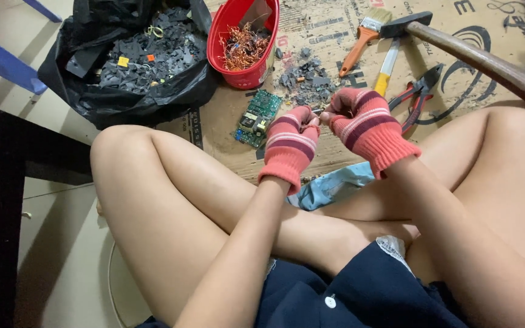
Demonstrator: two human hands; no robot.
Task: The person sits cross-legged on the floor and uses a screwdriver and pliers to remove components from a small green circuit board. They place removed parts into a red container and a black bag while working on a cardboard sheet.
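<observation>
My crossed legs (171, 200) fill the foreground. Above them, my gloved left hand (291, 146) and right hand (366, 124) together pinch a small part (318, 112), held over the cardboard (311, 36) beside the circuit board (257, 118).

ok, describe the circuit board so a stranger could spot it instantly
Start at the red basket of copper wire on the cardboard sheet. Just below it, left of the gloved left hand, lies the circuit board: flat, green and rectangular, unlike the grey scrap pile nearby.
</observation>
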